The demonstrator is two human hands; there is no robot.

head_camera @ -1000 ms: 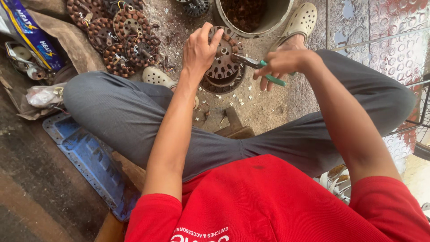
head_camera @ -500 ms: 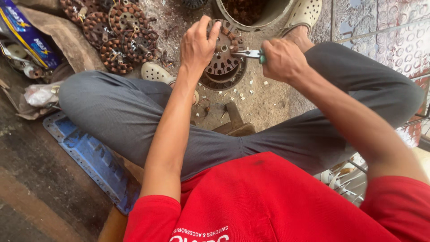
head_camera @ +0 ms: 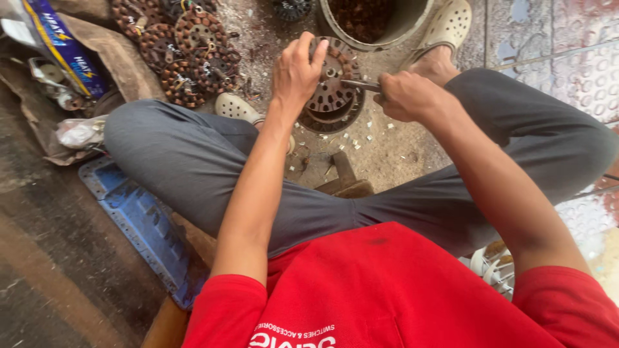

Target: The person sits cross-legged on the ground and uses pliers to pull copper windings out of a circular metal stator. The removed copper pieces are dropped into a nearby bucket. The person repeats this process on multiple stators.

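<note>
Head view: the left hand (head_camera: 295, 72) clasps the rim of a rusty round motor stator (head_camera: 332, 87), holding it tilted on edge just in front of the grey bucket (head_camera: 412, 22). The right hand (head_camera: 407, 96), just beside the stator on its right, is fisted around pliers (head_camera: 360, 84) whose tip touches the stator's face.

We see a rusty, round motor stator (head_camera: 332, 87) tilted on edge at twelve o'clock; a metal tool (head_camera: 361, 84) touches it at three o'clock.
</note>
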